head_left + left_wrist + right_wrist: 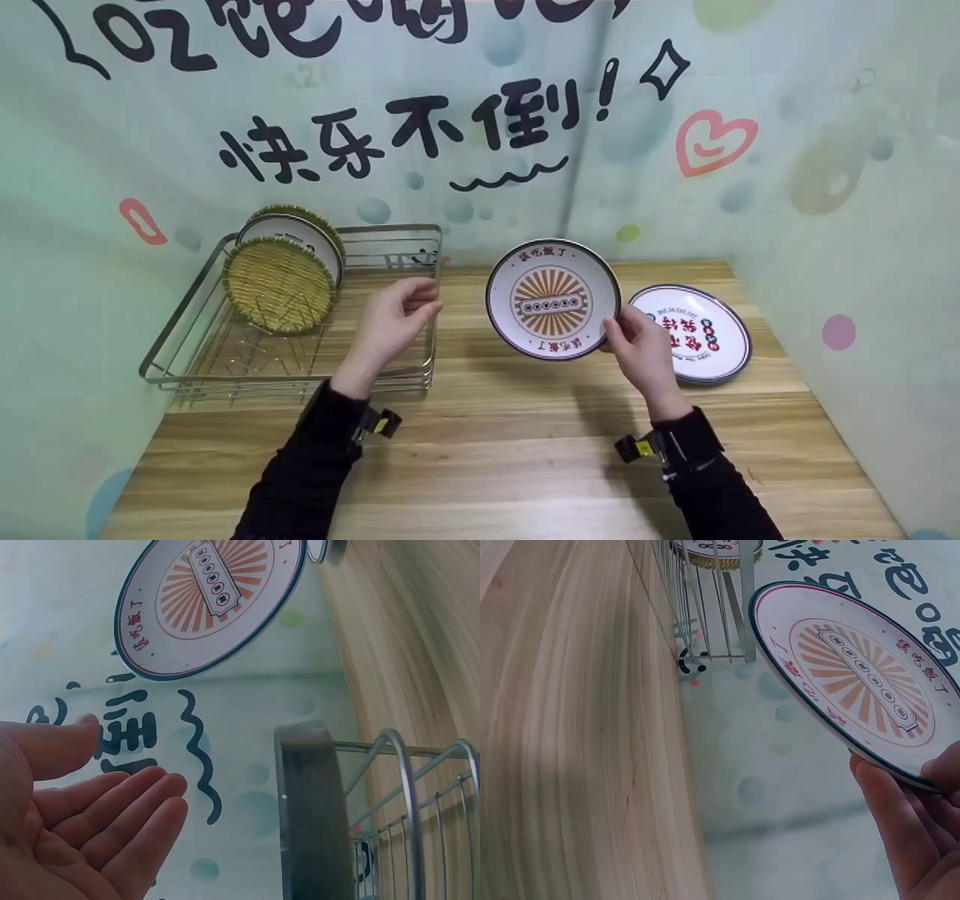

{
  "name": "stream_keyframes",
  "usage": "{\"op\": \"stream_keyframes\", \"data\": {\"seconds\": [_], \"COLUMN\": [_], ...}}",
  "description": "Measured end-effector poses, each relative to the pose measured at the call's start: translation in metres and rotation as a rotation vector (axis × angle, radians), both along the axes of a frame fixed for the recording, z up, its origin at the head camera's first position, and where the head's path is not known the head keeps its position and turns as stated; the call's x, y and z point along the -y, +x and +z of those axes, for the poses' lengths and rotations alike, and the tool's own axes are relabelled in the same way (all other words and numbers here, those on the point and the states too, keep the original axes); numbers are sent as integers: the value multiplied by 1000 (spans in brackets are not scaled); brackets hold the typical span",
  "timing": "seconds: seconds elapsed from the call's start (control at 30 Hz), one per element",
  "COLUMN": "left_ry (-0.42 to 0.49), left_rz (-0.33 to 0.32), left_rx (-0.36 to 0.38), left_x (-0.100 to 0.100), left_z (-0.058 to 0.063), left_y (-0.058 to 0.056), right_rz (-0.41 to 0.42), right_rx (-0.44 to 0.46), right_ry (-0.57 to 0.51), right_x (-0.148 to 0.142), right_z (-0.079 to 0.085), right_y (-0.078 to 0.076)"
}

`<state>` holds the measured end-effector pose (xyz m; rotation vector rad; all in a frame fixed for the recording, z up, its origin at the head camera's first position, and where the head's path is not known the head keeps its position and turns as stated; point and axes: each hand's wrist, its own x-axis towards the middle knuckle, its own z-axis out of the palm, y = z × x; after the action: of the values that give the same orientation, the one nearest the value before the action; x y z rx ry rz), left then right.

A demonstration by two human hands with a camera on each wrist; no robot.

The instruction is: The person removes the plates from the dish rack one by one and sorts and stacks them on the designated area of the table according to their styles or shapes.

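My right hand [643,352] pinches the lower right rim of a white plate [553,300] with a dark edge and an orange sunburst. The plate is held up off the table, its printed face toward me; the right wrist view shows the thumb on the face and fingers behind. My left hand [396,322] holds nothing and hovers by the right side of a metal wire rack [433,330]. In the left wrist view its fingers [139,829] are loosely bent, palm showing. Inside the rack stand a woven round mat [279,289], a white plate [330,259] behind it, and another woven mat [289,210] at the back.
Another white plate [716,337], with red and dark lettering, lies at the right of the wooden table [510,450], partly behind my right hand. A printed backdrop [375,150] rises behind and along both sides. Wire dividers [274,352] stick up in the rack.
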<state>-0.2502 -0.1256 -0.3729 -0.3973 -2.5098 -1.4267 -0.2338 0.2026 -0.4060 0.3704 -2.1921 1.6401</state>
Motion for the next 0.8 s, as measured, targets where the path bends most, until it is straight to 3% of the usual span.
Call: {"op": "stream_keyframes", "data": {"seconds": [0.13, 0.4, 0.8], "left_ry": [-11, -25, -33], "left_rz": [-6, -2, 11], "left_rx": [-3, -8, 20], "left_x": [2, 5, 17], "left_z": [-4, -7, -10], "left_y": [1, 3, 5], "right_rz": [-4, -36, -164], "right_rx": [4, 25, 30], "right_ry": [25, 38, 153], "right_x": [-5, -29, -51], "right_z": [-3, -30, -33], "right_y": [-1, -20, -20]}}
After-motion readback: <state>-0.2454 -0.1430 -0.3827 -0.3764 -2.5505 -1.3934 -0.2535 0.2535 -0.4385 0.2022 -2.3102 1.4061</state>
